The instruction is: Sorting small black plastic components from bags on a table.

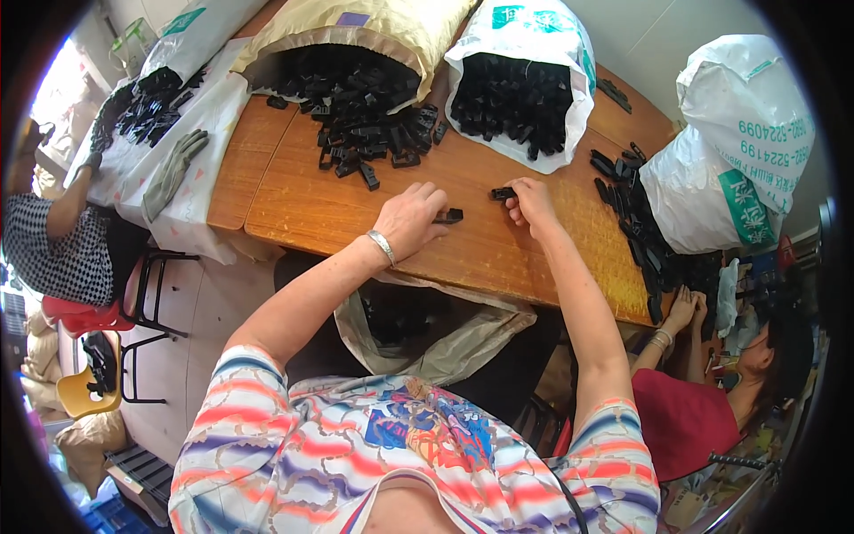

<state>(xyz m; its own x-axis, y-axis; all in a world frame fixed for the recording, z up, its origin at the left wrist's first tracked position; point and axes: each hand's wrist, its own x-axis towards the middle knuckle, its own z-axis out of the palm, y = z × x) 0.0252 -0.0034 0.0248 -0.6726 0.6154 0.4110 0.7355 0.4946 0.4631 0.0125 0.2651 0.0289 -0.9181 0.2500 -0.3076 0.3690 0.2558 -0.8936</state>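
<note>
My left hand, with a silver bracelet at the wrist, pinches a small black plastic part over the wooden table. A second black plastic part sits between the fingertips of my right hand. The two parts are apart from each other. Beyond my left hand lies a heap of similar black parts, spilling from a tan sack. Past my right hand, a white sack lies with its mouth toward me, full of small black parts.
Below the table edge, an opened sack holds dark pieces. Long black parts and an upright white sack stand at right, near a co-worker in red. Another co-worker sits at left, near a grey glove.
</note>
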